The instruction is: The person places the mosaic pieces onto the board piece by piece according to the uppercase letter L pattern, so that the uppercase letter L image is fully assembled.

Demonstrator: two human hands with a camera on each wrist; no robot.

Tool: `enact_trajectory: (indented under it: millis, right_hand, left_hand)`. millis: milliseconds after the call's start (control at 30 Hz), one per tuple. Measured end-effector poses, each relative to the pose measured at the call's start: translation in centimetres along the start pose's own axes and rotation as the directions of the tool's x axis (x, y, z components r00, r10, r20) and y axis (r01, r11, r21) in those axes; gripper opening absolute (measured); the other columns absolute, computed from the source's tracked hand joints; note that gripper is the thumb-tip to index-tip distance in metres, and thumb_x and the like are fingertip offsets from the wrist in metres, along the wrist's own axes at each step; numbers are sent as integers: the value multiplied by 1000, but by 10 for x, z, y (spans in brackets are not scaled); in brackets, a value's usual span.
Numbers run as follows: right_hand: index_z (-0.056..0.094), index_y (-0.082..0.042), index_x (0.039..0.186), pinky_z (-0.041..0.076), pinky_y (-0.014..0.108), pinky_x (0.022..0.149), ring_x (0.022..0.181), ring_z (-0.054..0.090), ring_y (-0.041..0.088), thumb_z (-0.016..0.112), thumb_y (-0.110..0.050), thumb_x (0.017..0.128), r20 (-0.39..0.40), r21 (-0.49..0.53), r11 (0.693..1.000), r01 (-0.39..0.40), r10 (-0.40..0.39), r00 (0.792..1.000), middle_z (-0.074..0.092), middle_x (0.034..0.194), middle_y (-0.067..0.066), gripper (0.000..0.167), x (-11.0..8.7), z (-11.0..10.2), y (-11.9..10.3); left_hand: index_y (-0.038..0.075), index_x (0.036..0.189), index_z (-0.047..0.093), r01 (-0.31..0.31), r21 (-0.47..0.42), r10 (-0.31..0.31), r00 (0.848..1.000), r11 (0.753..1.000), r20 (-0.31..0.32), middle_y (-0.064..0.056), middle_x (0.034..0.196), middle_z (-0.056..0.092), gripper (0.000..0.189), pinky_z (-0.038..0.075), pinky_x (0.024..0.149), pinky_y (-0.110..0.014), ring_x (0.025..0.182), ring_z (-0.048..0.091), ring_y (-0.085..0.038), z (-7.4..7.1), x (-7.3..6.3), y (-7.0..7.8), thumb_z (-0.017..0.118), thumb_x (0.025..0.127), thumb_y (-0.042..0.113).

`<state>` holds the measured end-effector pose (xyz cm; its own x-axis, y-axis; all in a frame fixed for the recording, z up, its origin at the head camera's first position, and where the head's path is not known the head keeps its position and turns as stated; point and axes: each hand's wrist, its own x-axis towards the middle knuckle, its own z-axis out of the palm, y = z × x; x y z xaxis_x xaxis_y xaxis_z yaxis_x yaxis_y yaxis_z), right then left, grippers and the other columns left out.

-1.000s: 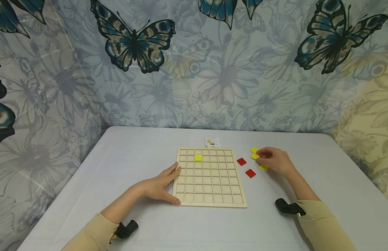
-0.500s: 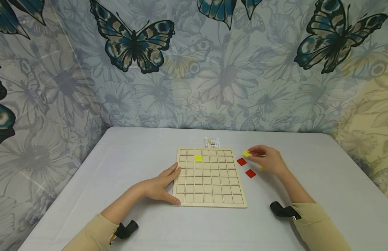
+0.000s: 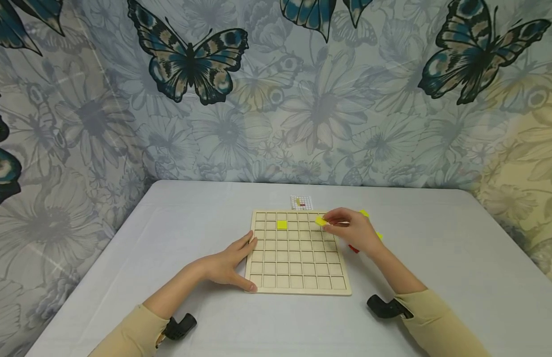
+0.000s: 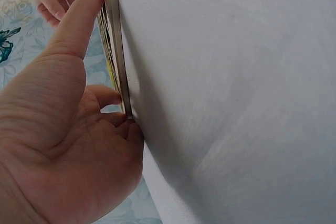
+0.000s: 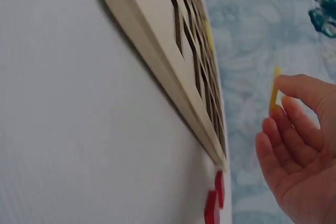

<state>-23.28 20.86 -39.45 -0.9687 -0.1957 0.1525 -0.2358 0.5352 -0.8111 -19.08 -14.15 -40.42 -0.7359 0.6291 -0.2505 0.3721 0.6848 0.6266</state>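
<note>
Right fingers [image 3: 337, 214] moved over the board [image 3: 300, 258] — slightly parted, pinching a yellow tile [image 3: 320, 221].

Board [image 3: 301, 247]: 1, ruled in 7 rows of 7 squares [image 3: 296, 282]. Yellow tiles [image 3: 282, 225]: I count 4. Red tiles [image 5: 212, 207]: 2. Printed card [image 3: 301, 203]: 1. Hands [image 3: 224, 260]: 2. Sleeves [image 3: 129, 332]: 2. Black wrist cameras [image 3: 181, 327]: 2. Table [image 3: 204, 208]: 1. Printed butterflies [image 3: 191, 64]: 5 in my sight, some only partly.

The left hand [image 3: 225, 262] has its thumb spread from its fingers, the left forearm [image 3: 174, 288] reaching from near left. Farther off, the right hand [image 3: 354, 232] pinches between thumb and fingertips, the right forearm [image 3: 398, 270] slanting from near right.
</note>
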Motion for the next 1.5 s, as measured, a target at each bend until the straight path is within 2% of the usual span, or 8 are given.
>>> enact_trajectory:
  millis: [333,633,933,1267,1500]
  right_hand:
    - [71,-10,104,52,34,88,99,63,21,78,-18,83,110,21,999,31,-33,993,70,103,1,23,-1,36,-23]
    - [72,-13,99,53,32,87,93,62,15,78,-14,83,172,-6,997,79,-77,982,69,96,-4,18,7,56,-28]
    - [72,-13,96,52,31,85,89,61,13,77,-11,82,215,-64,992,113,-97,972,68,95,-5,15,15,67,-34]
    - [71,-9,96,53,29,82,87,61,13,75,-9,84,231,-110,970,218,-188,955,68,95,-2,13,22,72,-32]
    - [71,-8,96,53,29,81,87,62,13,75,-8,84,231,-124,963,239,-206,951,69,95,0,13,25,74,-30]
  left_hand:
    - [2,156,6,-5,0,5,1000,1000,1,-15,162,-11,117,14,116,-52,148,-4,-33,0,0,-1,81,77,46]
    - [3,156,6,-7,1,7,1000,1000,2,-15,162,-10,117,14,116,-52,148,-4,-33,0,0,-1,80,78,46]
    - [3,156,7,7,4,-7,1000,1000,-1,-14,162,-10,116,15,116,-51,148,-4,-32,0,0,0,81,77,46]
    - [4,156,7,13,2,-13,1000,1000,1,-13,162,-10,116,15,116,-51,148,-4,-32,0,0,1,81,77,46]
    - [3,156,7,13,2,-13,1000,1000,4,-13,162,-11,117,15,116,-51,148,-4,-32,0,0,1,80,77,47]
